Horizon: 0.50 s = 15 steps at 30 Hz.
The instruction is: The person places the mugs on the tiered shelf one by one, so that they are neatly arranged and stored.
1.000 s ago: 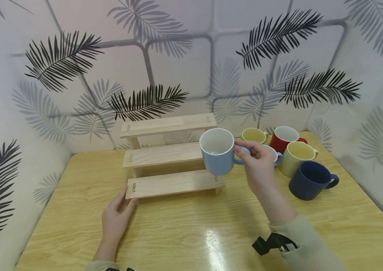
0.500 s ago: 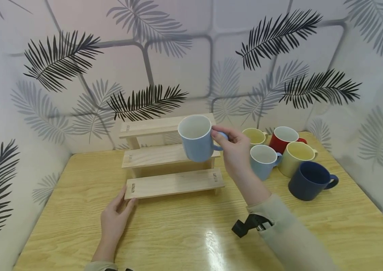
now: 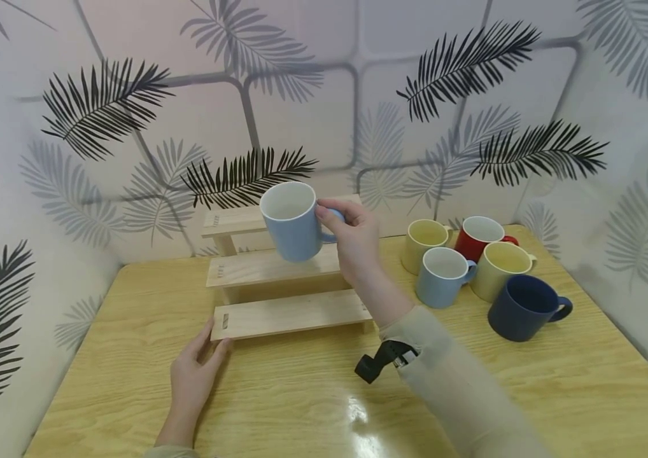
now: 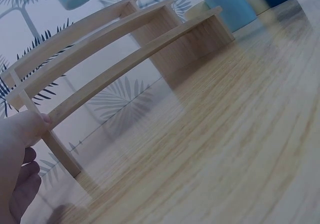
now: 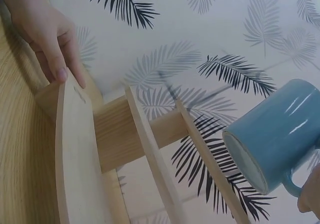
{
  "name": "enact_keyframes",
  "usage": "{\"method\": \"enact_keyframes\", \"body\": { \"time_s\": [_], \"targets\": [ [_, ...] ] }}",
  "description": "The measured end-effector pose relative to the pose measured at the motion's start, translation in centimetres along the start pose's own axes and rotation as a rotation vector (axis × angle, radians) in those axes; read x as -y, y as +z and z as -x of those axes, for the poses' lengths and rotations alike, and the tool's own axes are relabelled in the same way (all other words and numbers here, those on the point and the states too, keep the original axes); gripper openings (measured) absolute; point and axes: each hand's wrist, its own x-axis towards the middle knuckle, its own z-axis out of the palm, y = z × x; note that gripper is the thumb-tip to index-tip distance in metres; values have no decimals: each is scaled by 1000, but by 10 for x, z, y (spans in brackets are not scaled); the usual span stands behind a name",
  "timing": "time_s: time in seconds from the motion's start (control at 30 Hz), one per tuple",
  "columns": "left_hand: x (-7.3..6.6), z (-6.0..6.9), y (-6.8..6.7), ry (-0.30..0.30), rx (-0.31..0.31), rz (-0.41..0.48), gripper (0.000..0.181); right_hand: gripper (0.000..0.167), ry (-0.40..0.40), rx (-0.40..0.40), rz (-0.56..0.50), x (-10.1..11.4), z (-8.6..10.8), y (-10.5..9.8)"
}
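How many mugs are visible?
6: a light blue mug in the right hand; right of the shelf, a second light blue mug, yellow mug behind it, red mug, another yellow mug before that, navy mug nearest.

Indoor setting, kind unclear: leaf-patterned walls (image 3: 324, 127) around a wood-grain table (image 3: 278, 388).

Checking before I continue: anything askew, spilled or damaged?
Nothing stands out: the light-blue mug in the right hand looks whole, the three-tier shelf and the other five mugs stand upright, no spill shows.
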Motion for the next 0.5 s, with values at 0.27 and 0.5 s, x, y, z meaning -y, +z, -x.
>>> {"method": "enact_keyframes", "body": {
  "time_s": [0.27, 0.5],
  "targets": [
    [-3, -5, 0, 23, -11, -22, 60, 18, -1, 7, 33, -9, -19, 26],
    [-1, 0, 0, -5, 11, -32, 61, 19, 38, 29, 123, -21, -23, 45]
  ]
}}
